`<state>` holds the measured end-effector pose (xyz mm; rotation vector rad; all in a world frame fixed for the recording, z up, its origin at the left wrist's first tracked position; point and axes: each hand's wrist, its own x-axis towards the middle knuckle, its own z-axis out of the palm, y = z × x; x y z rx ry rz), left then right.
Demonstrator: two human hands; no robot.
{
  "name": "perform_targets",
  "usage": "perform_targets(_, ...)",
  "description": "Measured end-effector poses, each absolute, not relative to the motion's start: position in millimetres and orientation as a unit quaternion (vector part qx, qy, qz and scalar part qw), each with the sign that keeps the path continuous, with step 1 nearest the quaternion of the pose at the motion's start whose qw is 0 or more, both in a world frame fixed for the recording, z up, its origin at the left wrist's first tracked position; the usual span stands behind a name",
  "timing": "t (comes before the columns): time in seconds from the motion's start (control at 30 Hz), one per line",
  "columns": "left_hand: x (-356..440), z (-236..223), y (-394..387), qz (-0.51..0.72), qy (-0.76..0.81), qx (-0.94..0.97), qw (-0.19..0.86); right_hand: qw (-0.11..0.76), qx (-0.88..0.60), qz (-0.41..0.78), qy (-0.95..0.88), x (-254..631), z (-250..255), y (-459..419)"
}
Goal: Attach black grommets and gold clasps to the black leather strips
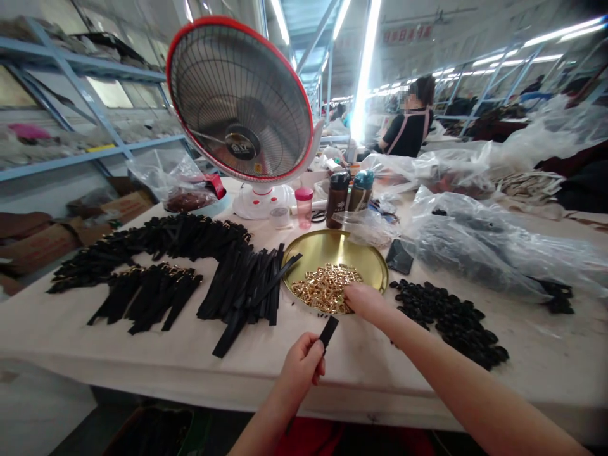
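Note:
My left hand [304, 362] is closed on a black strap [329, 330], whose end sticks up past the thumb near the table's front edge. At the right side of a round gold tray [375, 250], my right hand [361, 300] dips its fingers into a pile of small gold metal buckles [323, 285]. Its fingertips are partly hidden, so what they hold cannot be made out. Left of the tray lie loose black straps [247, 285]. Farther left are bundles of black straps with gold fittings [154, 291]. To the right is a heap of small black pieces [446, 316].
A red-rimmed fan [242, 101] stands at the back of the table. Near its base are a pink cup [304, 209] and dark bottles [338, 199]. Clear plastic bags [475, 247] cover the right side. A person [411, 120] sits farther back.

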<state>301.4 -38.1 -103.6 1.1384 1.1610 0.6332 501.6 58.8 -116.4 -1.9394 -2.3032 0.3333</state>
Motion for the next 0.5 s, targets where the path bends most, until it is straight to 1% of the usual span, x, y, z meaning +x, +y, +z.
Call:
perform_targets(0.07,302,-104,-39,0.274,0.507,0.502,0.645,0.045,-0.642,0.103,-0.759,503,-116,60)
perform_targets(0.13,303,-104,-38,0.277,0.501,0.511,0.640,0.051,-0.646,0.100,-0.755,509,-113,57)
perform_targets(0.23,305,-100,-35,0.291,0.495,0.543,0.612,0.097,-0.645,0.109,-0.750,520,-103,42)
perform_targets(0.33,310,-91,-29,0.314,0.488,0.596,0.554,0.161,-0.629,0.134,-0.748,525,-96,19)
perform_targets(0.4,317,-85,-24,0.332,0.485,0.605,0.537,0.213,-0.612,0.182,-0.739,522,-96,1)
perform_targets(0.43,321,-82,-22,0.337,0.483,0.592,0.550,0.252,-0.600,0.227,-0.725,518,-98,-8)
perform_targets(0.5,328,-78,-22,0.327,0.467,0.525,0.632,0.353,-0.569,0.318,-0.671,510,-102,-26)
